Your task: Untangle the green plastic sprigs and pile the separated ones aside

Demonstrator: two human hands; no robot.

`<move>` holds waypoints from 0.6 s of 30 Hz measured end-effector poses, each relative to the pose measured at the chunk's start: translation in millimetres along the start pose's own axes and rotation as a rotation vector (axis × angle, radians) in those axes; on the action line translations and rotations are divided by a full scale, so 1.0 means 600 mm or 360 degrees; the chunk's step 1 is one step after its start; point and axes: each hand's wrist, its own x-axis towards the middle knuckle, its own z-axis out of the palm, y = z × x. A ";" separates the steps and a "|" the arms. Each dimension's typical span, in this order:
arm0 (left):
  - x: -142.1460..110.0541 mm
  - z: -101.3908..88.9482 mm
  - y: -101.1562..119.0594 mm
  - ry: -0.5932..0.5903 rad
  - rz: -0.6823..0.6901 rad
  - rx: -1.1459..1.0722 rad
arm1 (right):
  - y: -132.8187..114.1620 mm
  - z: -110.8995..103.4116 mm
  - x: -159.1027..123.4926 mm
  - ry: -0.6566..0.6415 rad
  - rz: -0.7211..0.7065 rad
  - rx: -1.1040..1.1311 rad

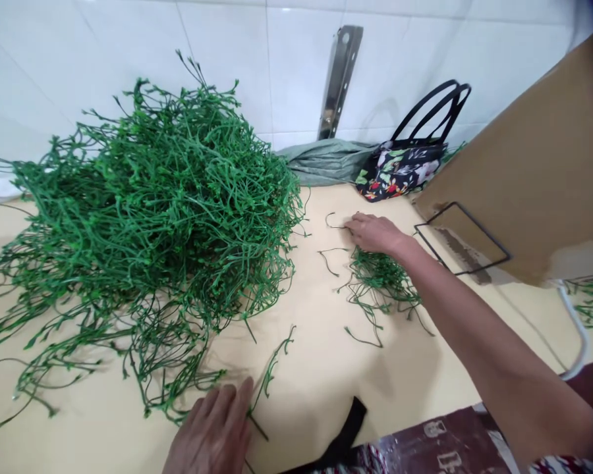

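A big tangled heap of thin green plastic-looking plant stems (178, 191) with small budded tips fills the left of the table. My left hand (210, 431) lies at the heap's front edge, fingers stretched out side by side, its thumb hidden. Against its index finger rests a single green stem (275, 362). Over on the right, my right hand (373, 234) reaches above a smaller pile of green stems (380, 273). Its fingertips are bent together around a dark thin stem (333, 224), whose end sticks out to the left.
A floral bag (400, 171) with black handles stands against the tiled wall, beside grey-green cloth (321, 161). A large cardboard box (528, 164) and a black wire frame (462, 237) are at right. A metal bracket (342, 79) leans on the wall. A black strap (346, 434) lies in front.
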 end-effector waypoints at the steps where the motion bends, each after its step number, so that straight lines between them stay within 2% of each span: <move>1: 0.002 0.007 0.006 0.0024 -0.0044 -0.0035 | 0.005 -0.003 -0.010 -0.0009 0.0007 -0.0006; 4: 0.015 0.014 0.016 0.0147 -0.0250 -0.0279 | -0.004 -0.016 -0.047 0.0054 0.0009 0.0005; 6: 0.027 0.006 0.019 0.0063 -0.0451 -0.0597 | -0.039 -0.023 -0.082 0.0260 -0.0098 0.0128; 8: 0.040 -0.004 0.018 -0.0025 -0.0691 -0.0968 | -0.094 -0.025 -0.124 0.0414 -0.0411 0.0397; 10: 0.051 -0.010 0.018 -0.0082 -0.0961 -0.1306 | -0.158 -0.022 -0.165 0.0294 -0.0849 0.0683; 12: 0.059 -0.009 0.017 -0.0053 -0.1163 -0.1576 | -0.219 -0.011 -0.195 0.0228 -0.1103 0.0790; 15: 0.063 -0.005 0.019 0.0033 -0.1253 -0.1806 | -0.279 0.018 -0.203 0.0288 -0.1172 0.0668; 18: 0.063 -0.007 0.023 0.0051 -0.1201 -0.1773 | -0.298 0.040 -0.184 0.0391 -0.1235 0.0545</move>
